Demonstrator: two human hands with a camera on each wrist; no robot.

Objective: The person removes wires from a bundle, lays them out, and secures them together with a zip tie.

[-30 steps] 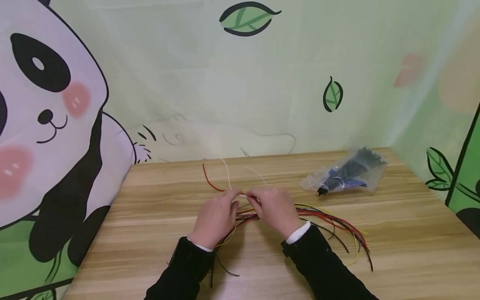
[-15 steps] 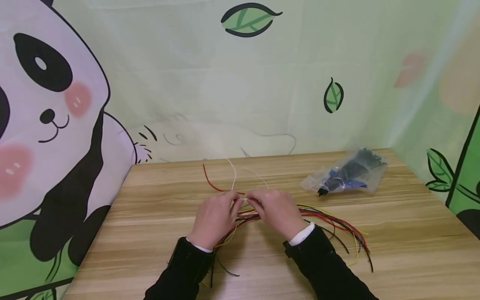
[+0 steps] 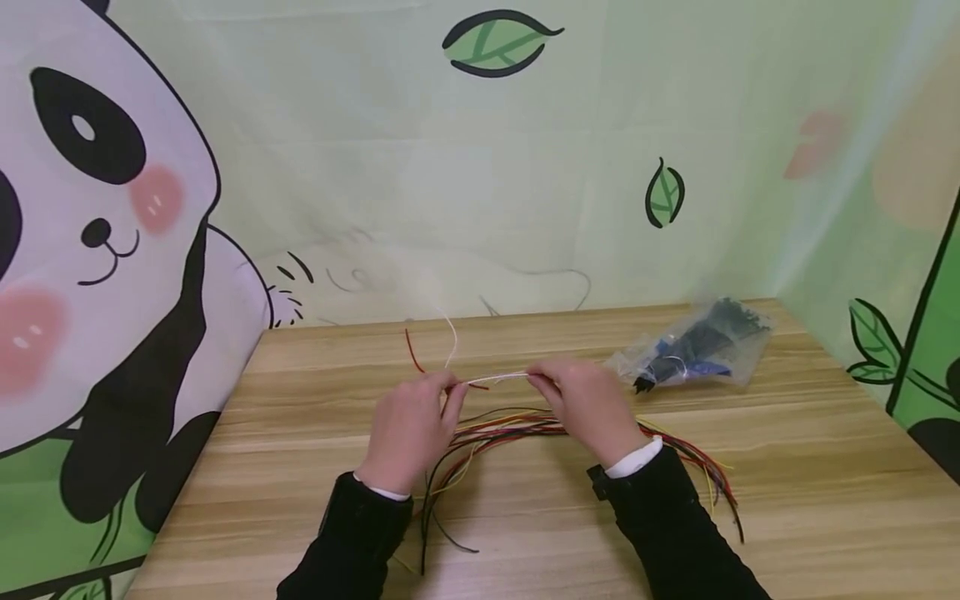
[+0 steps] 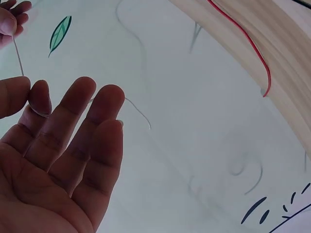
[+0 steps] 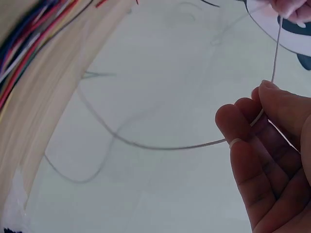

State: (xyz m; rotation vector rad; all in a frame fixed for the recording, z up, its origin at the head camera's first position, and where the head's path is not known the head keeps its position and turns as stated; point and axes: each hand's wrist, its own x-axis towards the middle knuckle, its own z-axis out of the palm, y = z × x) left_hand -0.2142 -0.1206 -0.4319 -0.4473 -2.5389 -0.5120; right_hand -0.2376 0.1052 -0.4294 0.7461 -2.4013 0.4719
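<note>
A thin white wire (image 3: 498,377) runs taut between my two hands, above the back part of the wooden table. My left hand (image 3: 408,429) pinches it between thumb and index finger, and its free end rises behind that hand. In the left wrist view the other fingers of this left hand (image 4: 63,160) are spread loosely. My right hand (image 3: 588,408) pinches the wire further right. From those fingers the wire (image 5: 170,148) trails off in a long curve in the right wrist view. A red wire (image 3: 412,350) lies on the table just behind my left hand.
A curved bundle of red, black, yellow and other wires (image 3: 510,427) lies on the table (image 3: 262,467) below my hands. A clear plastic bag (image 3: 738,342) with black and blue items sits at the back right. A printed cloth backdrop (image 3: 360,167) stands behind the table.
My hands have drawn apart, the left going left and the right going right. A longer stretch of white wire now shows between them. The bundle and bag stay put.
</note>
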